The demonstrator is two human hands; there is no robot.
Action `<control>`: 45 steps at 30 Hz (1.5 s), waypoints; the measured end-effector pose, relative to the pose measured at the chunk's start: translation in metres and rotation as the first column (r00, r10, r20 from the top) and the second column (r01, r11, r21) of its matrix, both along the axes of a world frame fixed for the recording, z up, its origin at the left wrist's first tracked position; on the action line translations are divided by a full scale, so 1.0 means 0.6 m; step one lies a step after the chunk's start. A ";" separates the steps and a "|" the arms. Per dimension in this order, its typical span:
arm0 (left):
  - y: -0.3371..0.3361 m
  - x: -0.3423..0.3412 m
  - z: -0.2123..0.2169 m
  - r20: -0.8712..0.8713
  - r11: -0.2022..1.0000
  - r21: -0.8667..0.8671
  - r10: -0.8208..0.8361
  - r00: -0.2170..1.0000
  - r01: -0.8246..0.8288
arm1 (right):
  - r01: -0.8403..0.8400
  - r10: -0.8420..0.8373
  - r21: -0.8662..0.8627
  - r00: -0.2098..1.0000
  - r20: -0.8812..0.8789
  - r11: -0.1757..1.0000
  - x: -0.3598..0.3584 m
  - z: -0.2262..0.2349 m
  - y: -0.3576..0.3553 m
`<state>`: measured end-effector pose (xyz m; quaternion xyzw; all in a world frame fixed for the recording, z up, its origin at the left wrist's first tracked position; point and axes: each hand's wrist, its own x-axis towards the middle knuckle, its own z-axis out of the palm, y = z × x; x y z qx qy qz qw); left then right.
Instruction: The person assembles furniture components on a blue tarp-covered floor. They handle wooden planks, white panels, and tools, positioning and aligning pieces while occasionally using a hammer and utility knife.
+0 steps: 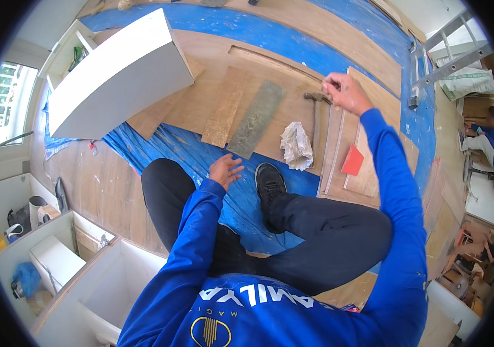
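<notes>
With the right hand (344, 91) pinched on something too small to tell just above the hammer (316, 118) and the left hand (225, 170) open, empty, that piece could slip and drop.

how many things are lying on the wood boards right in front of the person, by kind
wooden-handled hammer: 1
crumpled white paper wad: 1
small red flat square piece: 1
short loose plank offcuts, one tan and one grey-green: 2
total: 5
The right hand is raised, fingers pinched, just above the hammer's head; the left hand hangs open over the blue floor sheet.
</notes>
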<state>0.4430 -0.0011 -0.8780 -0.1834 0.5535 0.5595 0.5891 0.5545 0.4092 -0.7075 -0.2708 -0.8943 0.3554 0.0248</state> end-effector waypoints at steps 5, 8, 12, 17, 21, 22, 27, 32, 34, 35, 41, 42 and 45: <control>0.008 -0.011 0.014 0.044 0.997 0.070 0.026 0.999 -0.029 | -0.171 0.134 0.185 0.971 0.196 0.968 -0.094 0.027 0.046; -0.005 -0.026 0.013 0.041 0.994 0.095 0.045 0.998 -0.049 | -0.072 0.063 0.111 0.995 0.083 0.991 -0.132 -0.060 0.063; 0.019 0.015 0.007 0.228 0.965 0.259 -0.009 0.974 -0.051 | -0.104 0.112 0.043 0.953 -0.281 0.994 -0.003 -0.304 0.136; 0.021 -0.020 0.053 0.281 0.937 0.278 0.132 0.951 -0.212 | -0.227 0.184 0.236 0.964 0.191 0.945 -0.219 -0.216 0.011; 0.044 -0.012 0.042 0.314 0.895 0.409 0.045 0.948 -0.178 | 0.003 -0.016 0.069 0.983 0.182 0.998 -0.222 -0.120 -0.006; 0.049 -0.012 0.039 0.316 0.897 0.406 0.040 0.948 -0.173 | 0.026 -0.030 0.025 0.985 0.170 0.999 -0.220 -0.101 -0.007; 0.053 -0.017 0.021 0.325 0.905 0.387 0.047 0.945 -0.178 | 0.059 -0.052 -0.039 0.987 0.152 0.998 -0.210 -0.091 0.006; 0.047 -0.024 0.006 0.282 0.898 0.409 0.044 0.958 -0.162 | 0.060 -0.064 0.025 0.968 0.244 0.998 -0.187 -0.124 0.035; 0.041 -0.037 -0.005 0.283 0.871 0.463 0.034 0.959 -0.167 | 0.048 -0.054 0.031 0.969 0.243 0.998 -0.192 -0.131 0.039; 0.043 -0.034 -0.012 0.295 0.855 0.492 0.014 0.956 -0.164 | 0.056 -0.064 0.040 0.965 0.254 0.998 -0.180 -0.140 0.050; 0.062 -0.009 0.035 0.341 0.879 0.423 0.073 0.937 -0.222 | 0.113 -0.119 0.035 0.954 0.274 0.993 -0.154 -0.158 0.069; 0.068 -0.001 0.052 0.348 0.895 0.379 0.095 0.933 -0.233 | 0.126 -0.124 0.016 0.936 0.330 0.992 -0.146 -0.155 0.071; 0.065 -0.014 0.043 0.367 0.848 0.465 0.077 0.927 -0.255 | 0.124 -0.125 0.021 0.944 0.306 0.992 -0.136 -0.124 0.064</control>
